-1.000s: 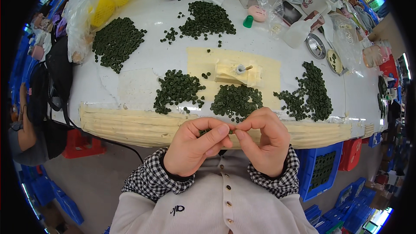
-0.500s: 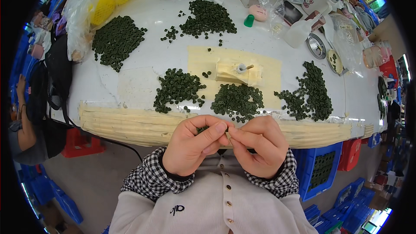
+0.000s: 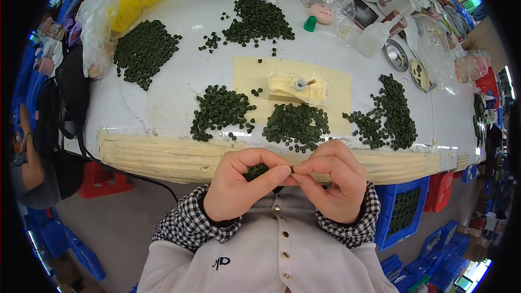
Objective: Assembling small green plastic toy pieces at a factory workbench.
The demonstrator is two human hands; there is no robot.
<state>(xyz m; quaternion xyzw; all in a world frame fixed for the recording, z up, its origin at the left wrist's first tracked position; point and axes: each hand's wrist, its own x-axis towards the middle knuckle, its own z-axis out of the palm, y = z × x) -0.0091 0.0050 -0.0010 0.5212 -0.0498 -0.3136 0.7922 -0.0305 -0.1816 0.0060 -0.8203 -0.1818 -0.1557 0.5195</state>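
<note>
Tiny dark piece sits btwn fingertips, just below ctr of frame: your L hand and R hand both pinch it. Press lightly; curl L fingers round the green discs in yr palm, so none drop onto the counter.

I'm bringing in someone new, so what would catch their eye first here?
Most striking are the heaps of small dark green parts on the white table. At lower centre, the left hand, cupping more parts, meets the right hand at the fingertips. A bright yellow bundle shows at upper left.
</note>
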